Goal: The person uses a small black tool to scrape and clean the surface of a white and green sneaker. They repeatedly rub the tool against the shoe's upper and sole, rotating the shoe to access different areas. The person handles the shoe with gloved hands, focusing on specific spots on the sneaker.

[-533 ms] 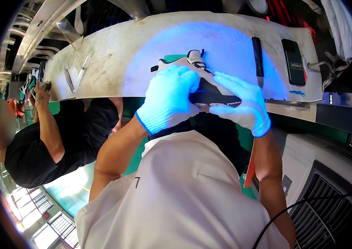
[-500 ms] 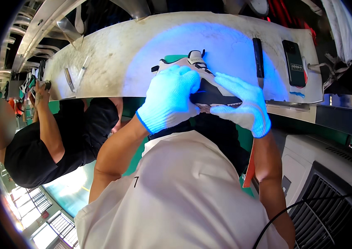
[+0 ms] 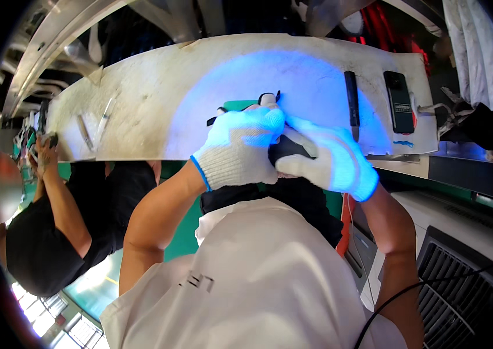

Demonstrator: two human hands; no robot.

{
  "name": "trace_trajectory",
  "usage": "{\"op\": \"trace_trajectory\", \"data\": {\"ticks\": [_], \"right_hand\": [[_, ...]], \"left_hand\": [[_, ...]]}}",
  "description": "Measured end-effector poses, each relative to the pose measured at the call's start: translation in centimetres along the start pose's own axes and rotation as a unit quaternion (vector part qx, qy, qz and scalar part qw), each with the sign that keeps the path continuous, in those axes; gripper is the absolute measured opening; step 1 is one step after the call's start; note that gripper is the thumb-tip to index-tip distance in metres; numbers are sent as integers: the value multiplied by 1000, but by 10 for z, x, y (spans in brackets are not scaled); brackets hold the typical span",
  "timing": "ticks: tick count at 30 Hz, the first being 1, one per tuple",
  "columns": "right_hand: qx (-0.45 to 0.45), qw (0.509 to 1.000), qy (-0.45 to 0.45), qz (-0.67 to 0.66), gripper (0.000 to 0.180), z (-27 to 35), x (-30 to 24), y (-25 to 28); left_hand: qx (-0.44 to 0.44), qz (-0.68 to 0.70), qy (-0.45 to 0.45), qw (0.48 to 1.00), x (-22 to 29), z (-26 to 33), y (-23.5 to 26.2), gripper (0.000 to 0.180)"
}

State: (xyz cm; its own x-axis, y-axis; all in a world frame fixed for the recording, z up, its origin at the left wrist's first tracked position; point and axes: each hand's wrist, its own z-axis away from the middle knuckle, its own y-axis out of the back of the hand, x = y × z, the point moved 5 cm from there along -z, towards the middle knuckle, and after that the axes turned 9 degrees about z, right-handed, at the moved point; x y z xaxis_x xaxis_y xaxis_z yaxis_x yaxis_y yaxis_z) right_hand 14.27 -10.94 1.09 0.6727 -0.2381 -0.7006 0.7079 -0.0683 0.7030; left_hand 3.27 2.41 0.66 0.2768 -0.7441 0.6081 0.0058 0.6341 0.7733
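Note:
A shoe [image 3: 288, 148] with dark and light panels is held at the near edge of the table, under the blue light. Both my hands wear white knit gloves with blue cuffs. My left hand [image 3: 239, 146] is closed over the shoe's left and middle part, its fingers bent on the upper. My right hand [image 3: 335, 158] wraps the right end, the thumb on the near side and the fingers on the far side. Between the gloves shows a dark patch of the upper. The tongue [image 3: 268, 100] and black straps stick out beyond my left hand. Most of the shoe is hidden by the gloves.
On the pale table [image 3: 142, 87] lie a dark-handled tool [image 3: 352, 104] and a black phone [image 3: 399, 102] to the right. Two slim tools [image 3: 104, 119] lie at the left. A co-worker in black [image 3: 54, 232] sits at the left, and a vented machine [image 3: 461, 279] stands at the lower right.
My right hand has moved left and closed round the shoe's right end; before, its fingers and thumb were spread around it. My left hand stays on the shoe. The whole view has shifted slightly.

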Motion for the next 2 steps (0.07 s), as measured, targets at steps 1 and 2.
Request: {"op": "trace_trajectory", "data": {"ticks": [1,2], "right_hand": [[30,999,-4,-11,57,-4,-2,-4],[36,999,-24,13,57,3,4,9]], "left_hand": [[13,-6,-44,999,-5,3,-1,84],[17,12,-69,997,2,-12,-8,84]]}}
